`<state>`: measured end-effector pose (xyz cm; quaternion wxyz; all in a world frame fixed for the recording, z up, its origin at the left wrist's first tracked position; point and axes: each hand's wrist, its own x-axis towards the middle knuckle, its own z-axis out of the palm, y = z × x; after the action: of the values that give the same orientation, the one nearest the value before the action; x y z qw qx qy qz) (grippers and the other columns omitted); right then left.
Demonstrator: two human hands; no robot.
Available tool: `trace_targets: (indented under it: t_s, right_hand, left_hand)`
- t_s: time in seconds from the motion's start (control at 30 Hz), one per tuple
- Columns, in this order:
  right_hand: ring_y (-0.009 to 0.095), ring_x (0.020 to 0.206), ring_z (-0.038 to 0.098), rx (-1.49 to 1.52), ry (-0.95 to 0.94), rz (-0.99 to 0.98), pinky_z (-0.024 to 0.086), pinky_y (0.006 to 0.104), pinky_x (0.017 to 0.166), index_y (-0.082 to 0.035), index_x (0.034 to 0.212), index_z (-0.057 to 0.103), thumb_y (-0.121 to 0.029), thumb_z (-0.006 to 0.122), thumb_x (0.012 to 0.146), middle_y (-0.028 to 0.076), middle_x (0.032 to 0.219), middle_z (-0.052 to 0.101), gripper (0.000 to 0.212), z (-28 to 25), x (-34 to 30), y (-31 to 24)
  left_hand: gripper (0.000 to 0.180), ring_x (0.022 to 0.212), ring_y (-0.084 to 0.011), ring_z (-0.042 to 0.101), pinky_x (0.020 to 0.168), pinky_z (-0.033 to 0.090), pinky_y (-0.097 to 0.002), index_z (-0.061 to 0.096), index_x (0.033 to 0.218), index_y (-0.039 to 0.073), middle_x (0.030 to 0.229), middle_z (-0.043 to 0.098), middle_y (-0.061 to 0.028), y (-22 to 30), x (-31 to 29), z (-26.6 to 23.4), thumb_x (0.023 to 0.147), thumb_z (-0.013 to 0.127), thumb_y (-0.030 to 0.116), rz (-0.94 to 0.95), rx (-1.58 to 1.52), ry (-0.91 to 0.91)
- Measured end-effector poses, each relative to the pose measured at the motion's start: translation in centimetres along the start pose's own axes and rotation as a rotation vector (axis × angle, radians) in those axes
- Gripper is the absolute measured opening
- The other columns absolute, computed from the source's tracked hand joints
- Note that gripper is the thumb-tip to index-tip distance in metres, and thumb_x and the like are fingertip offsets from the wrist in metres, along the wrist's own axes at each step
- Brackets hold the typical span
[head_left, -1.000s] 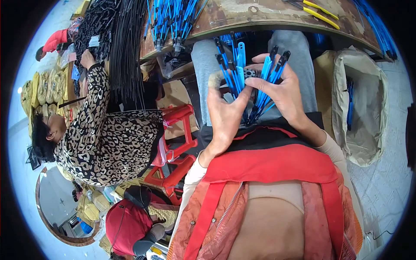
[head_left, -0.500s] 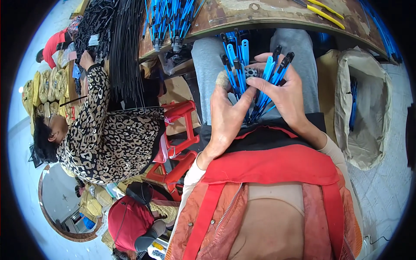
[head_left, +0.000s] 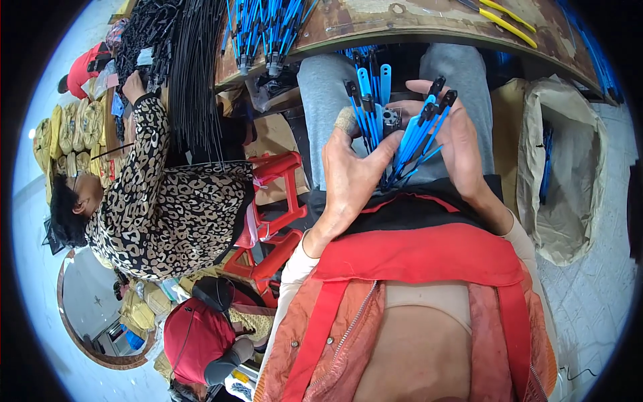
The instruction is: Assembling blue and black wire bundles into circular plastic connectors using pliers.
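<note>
In front of my lap is a bundle of slim blue ribs (head_left: 410, 149) with black tips, some of them flat blue strips, fanned around a small grey hub (head_left: 392, 116). My left hand (head_left: 349, 167) is closed on it, the thumb lying beside the hub. A beige cover (head_left: 345, 120) wraps one left finger. My right hand (head_left: 463, 151) is open behind the right-hand ribs, its fingers stretched out and the ribs crossing in front of the palm. The ribs partly hide its fingers.
Ahead is a worn wooden bench (head_left: 375, 27) with similar blue bundles (head_left: 268, 30) and yellow-handled pliers (head_left: 509, 23). A paper-lined bin (head_left: 569, 174) stands at right. At left are hanging black rods (head_left: 194, 80), a red stool (head_left: 284, 191) and a co-worker in a patterned top (head_left: 161, 221).
My right thumb has come off the hub and the right hand has opened, moving slightly right. The ribs on that side have swung a little. My left hand keeps its hold.
</note>
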<state>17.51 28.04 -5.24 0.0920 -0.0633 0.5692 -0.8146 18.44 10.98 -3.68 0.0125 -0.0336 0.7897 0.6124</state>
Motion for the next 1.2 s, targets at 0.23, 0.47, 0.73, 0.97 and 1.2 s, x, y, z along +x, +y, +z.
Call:
trace_targets:
  t_s: [0.23, 0.47, 0.73, 0.97, 1.2]
  right_hand:
    - [0.021, 0.105, 0.061, 0.629, -0.139, 0.404, 0.049, 0.0349, 0.092, 0.002, 0.138, 0.036, -0.047, 0.04, 0.1, 0.017, 0.114, 0.062, 0.062, -1.4, 0.8, 0.4]
    - [0.007, 0.081, 0.06, 0.224, -0.069, 0.346, 0.048, 0.0218, 0.071, -0.002, 0.1, 0.059, -0.002, 0.069, 0.084, 0.002, 0.091, 0.062, 0.019, -0.2, -2.5, 3.9]
    - [0.008, 0.081, 0.061, -0.037, -0.084, 0.223, 0.048, 0.0222, 0.075, 0.001, 0.095, 0.067, -0.006, 0.072, 0.083, 0.003, 0.088, 0.066, 0.015, 0.6, -2.5, 3.6]
    - [0.004, 0.075, 0.055, -0.207, -0.024, 0.256, 0.044, 0.0212, 0.068, -0.001, 0.089, 0.062, -0.006, 0.069, 0.085, -0.001, 0.079, 0.061, 0.009, 0.9, -3.0, 4.0]
    - [0.026, 0.08, 0.063, -0.704, -0.247, -0.057, 0.048, 0.0332, 0.074, 0.002, 0.091, 0.065, -0.009, 0.064, 0.085, 0.012, 0.086, 0.064, 0.012, -1.4, -0.7, -0.7]
  left_hand:
    - [0.031, 0.091, -0.012, 0.063, 0.083, 0.049, -0.0278, 0.065, 0.106, -0.001, 0.098, 0.07, -0.0054, 2.2, -0.2, -3.0, 0.078, 0.077, 0.002, -0.034, -0.28, -0.197]
    - [0.035, 0.088, -0.0121, 0.064, 0.082, 0.049, -0.0278, 0.068, 0.103, 0.002, 0.092, 0.07, -0.0034, 1.0, -1.1, -4.9, 0.072, 0.082, 0.008, -0.088, -0.132, -0.382]
    - [0.025, 0.067, -0.0209, 0.066, 0.066, 0.052, -0.0294, 0.071, 0.089, 0.003, 0.078, 0.069, -0.0089, -0.4, -1.1, -3.7, 0.065, 0.079, 0.005, 0.34, 0.096, -0.121]
    - [0.022, 0.076, -0.0089, 0.062, 0.067, 0.049, -0.0244, 0.068, 0.092, 0.002, 0.085, 0.067, -0.0037, 0.6, -0.3, -4.7, 0.071, 0.075, 0.002, 0.047, -0.097, -0.356]
    - [0.021, 0.072, -0.0052, 0.053, 0.065, 0.044, -0.022, 0.061, 0.096, 0.005, 0.081, 0.058, 0.0022, -0.1, 2.4, -4.2, 0.078, 0.072, 0.001, -0.008, -0.258, -0.476]
